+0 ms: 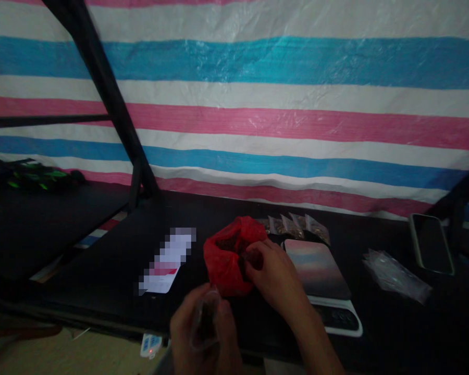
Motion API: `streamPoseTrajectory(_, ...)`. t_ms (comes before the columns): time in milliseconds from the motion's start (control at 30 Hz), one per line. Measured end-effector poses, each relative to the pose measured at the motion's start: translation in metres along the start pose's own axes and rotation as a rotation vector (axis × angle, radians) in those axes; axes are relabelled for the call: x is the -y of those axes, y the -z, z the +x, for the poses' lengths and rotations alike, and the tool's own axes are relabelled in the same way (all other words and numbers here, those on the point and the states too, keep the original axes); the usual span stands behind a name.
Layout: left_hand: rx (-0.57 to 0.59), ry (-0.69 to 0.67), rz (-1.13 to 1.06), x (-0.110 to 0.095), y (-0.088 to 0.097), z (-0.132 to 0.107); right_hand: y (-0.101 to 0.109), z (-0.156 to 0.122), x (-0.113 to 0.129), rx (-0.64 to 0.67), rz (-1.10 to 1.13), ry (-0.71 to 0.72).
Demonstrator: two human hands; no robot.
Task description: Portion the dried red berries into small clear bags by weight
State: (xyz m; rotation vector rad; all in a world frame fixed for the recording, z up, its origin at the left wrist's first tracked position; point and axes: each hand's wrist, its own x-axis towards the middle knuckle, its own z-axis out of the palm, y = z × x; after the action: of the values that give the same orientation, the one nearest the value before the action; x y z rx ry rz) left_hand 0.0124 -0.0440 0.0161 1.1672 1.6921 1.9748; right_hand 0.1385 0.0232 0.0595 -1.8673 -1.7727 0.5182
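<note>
My left hand point(201, 330) is closed around a small clear plastic bag point(207, 317), its mouth held open and facing up, with something dark inside. My right hand point(273, 271) reaches into the opening of a red plastic bag point(222, 268), fingers curled together at its right side. Dark material shows between thumb and fingers, too dim to name. More dark loose contents lie in the red bag. Just right of that hand sits a kitchen scale point(316, 268) with a shiny plate and a dark display.
Several small filled zip bags point(297, 226) lie behind the scale. Farther right are empty clear bags point(394, 276) and a phone point(432, 244). A partly blurred white card point(168, 265) lies left on the black table point(113, 276). A dark metal post point(109, 94) rises at left.
</note>
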Motion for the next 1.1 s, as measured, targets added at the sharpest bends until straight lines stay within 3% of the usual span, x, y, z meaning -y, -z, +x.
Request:
streamPoseTrajectory(67, 0.160, -0.116, 0.006, 0.000, -0.003, -0.013, 0.001, 0.000, 0.003, 0.002, -0.112, 0.028)
streamPoseTrajectory(167, 0.401, -0.132, 0.087, 0.008, -0.008, -0.017, 0.002, -0.001, 0.004, 0.043, -0.144, 0.088)
streamPoseTrajectory(333, 0.515, 0.035, 0.247, 0.026, -0.007, 0.007, -0.002, -0.005, 0.005, 0.087, -0.050, 0.185)
streamPoseTrajectory(500, 0.411, 0.233, 0.132, 0.023, -0.007, 0.012, -0.005, -0.006, 0.007, 0.028, -0.146, 0.155)
streamPoseTrajectory(600, 0.404, 0.329, -0.004, 0.019, -0.006, 0.015, -0.004, -0.008, 0.008, 0.069, -0.126, 0.145)
streamPoseTrajectory(867, 0.242, 0.626, -0.292, 0.025, -0.009, 0.030, -0.004, -0.013, 0.012, 0.152, 0.197, 0.095)
streamPoseTrajectory(1000, 0.228, 0.631, -0.311, 0.026, -0.009, 0.034, -0.007, -0.013, 0.011, 0.204, 0.364, 0.060)
streamPoseTrajectory(1100, 0.241, 0.518, -0.225, 0.019, -0.007, 0.035, -0.010, -0.009, 0.005, 0.226, 0.515, 0.016)
